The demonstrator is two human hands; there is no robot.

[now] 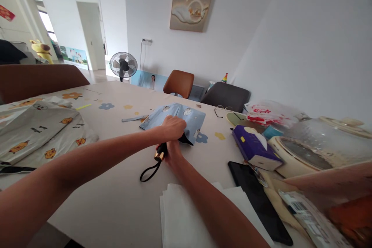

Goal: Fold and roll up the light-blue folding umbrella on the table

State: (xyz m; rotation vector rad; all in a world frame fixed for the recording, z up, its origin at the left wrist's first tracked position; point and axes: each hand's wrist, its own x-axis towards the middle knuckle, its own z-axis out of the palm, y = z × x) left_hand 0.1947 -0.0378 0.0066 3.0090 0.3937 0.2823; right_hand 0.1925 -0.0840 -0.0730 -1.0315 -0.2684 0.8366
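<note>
Left hand [173, 127] is clenching the pale-blue cartoon-print fabric umbrella [187, 117], right hand's [174, 152] gripping its black gold-ringed handle [161, 154]. Looks mid-fold; loose folds want gathering tight.

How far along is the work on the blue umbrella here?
Done: the umbrella lies collapsed on the table. In hand: the right hand grips its black handle; the left hand clutches the fabric. Left: the fabric looks loose and spread, apparently not yet rolled.

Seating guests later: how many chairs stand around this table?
3: left brown chair, far brown chair, dark grey chair right of it. More may sit out of view.
</note>
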